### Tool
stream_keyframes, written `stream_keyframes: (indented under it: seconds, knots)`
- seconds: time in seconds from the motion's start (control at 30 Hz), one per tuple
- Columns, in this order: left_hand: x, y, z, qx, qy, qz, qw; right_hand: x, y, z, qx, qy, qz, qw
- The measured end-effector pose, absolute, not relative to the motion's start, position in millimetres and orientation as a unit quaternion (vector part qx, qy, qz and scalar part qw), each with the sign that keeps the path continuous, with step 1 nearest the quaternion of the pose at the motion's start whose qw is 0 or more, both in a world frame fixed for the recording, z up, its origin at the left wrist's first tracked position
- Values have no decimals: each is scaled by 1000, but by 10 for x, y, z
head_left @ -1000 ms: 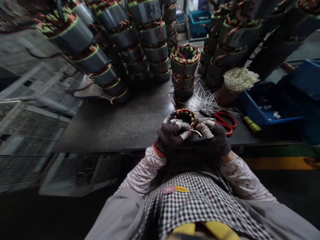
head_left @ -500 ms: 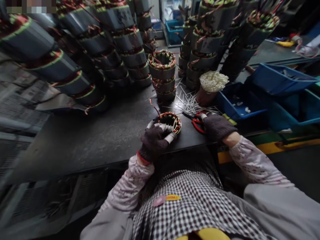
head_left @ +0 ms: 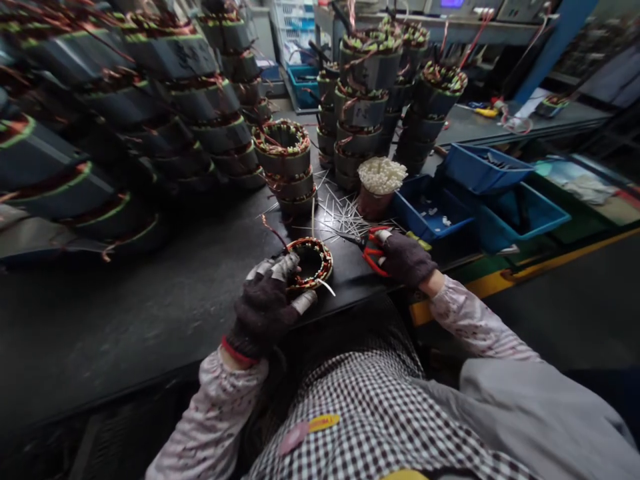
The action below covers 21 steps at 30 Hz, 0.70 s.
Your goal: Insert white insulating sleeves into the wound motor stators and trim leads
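My left hand, in a dark glove with pale-wrapped fingertips, grips the left side of a motor stator that stands upright on the bench. Fingers lie over its rim and the thumb rests against the front. A white strip pokes out at the stator's near right edge, and another rises from its far side. Copper-coloured leads stick up at its back left. Red-handled scissors are in my right hand, just right of the stator. Their dark blades point left, towards scattered white strips.
Behind the stator stands a short stack of stators, with taller stacks around it. A cup of white sticks is at the right, beside blue bins. The dark bench ends close to my apron.
My view has swung to the right, so things appear further left. My left fingers have shifted from over the stator's opening to its left rim. White strips now stick out of the stator.
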<state>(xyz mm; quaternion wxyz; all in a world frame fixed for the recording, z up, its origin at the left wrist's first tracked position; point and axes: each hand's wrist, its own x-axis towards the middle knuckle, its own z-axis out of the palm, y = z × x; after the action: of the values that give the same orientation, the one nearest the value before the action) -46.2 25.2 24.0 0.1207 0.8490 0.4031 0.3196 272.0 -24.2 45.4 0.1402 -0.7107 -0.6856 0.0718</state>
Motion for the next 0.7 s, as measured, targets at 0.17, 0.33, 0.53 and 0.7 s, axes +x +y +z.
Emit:
stream_keyframes:
  seconds: [0.17, 0.33, 0.53, 0.7]
  knots:
    - [-420, 245, 272, 846, 423, 301, 120, 2636, -442, 646, -635, -751, 132, 123]
    - [-452, 242, 254, 850, 423, 283, 137, 2597, -359, 818, -631, -765, 125, 10]
    - [-472, 220, 131, 833, 415, 331, 153, 2781, -176, 804, -557, -799, 226, -12]
    - [-466, 203, 63, 824, 400, 367, 163, 2739, -57, 697, -591, -792, 156, 11]
